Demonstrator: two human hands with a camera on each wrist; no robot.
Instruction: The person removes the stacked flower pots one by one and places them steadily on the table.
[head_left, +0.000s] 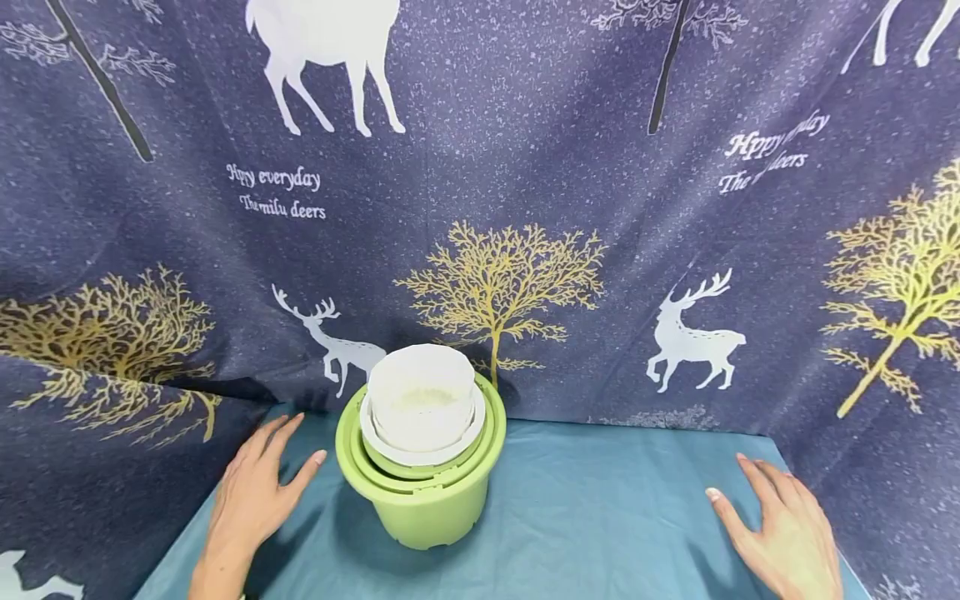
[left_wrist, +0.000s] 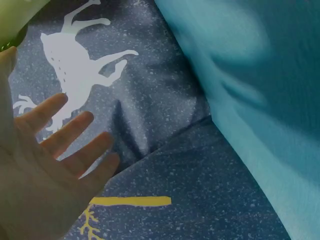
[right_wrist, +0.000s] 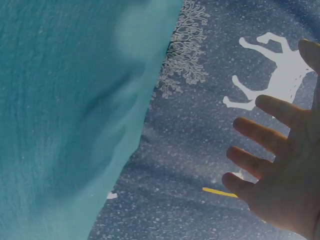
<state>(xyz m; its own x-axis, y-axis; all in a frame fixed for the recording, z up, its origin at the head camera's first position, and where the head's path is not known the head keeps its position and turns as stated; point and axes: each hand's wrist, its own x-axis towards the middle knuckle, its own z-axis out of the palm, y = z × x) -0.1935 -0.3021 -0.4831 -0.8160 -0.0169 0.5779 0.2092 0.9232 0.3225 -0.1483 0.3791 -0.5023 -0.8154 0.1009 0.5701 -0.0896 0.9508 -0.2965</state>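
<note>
A stack of nested plastic pots stands left of the middle in the head view. The outermost is a green pot [head_left: 431, 517] with a wide rim, with more green rims inside it. On top sits a white pot [head_left: 422, 375] with a white rim [head_left: 472, 437] around its lower part. My left hand [head_left: 251, 496] is held to the left of the stack, fingers spread, its thumb nearest the green rim but apart from it. Over at the right side, my right hand [head_left: 787, 529] hovers above the cloth with fingers extended, holding nothing. Both wrist views show the fingers spread apart.
A teal cloth [head_left: 600, 508] covers the table. Behind and at both sides hangs a dark blue curtain [head_left: 525, 167] printed with deer, trees and lettering. The stack stands close to the curtain at the table's back edge.
</note>
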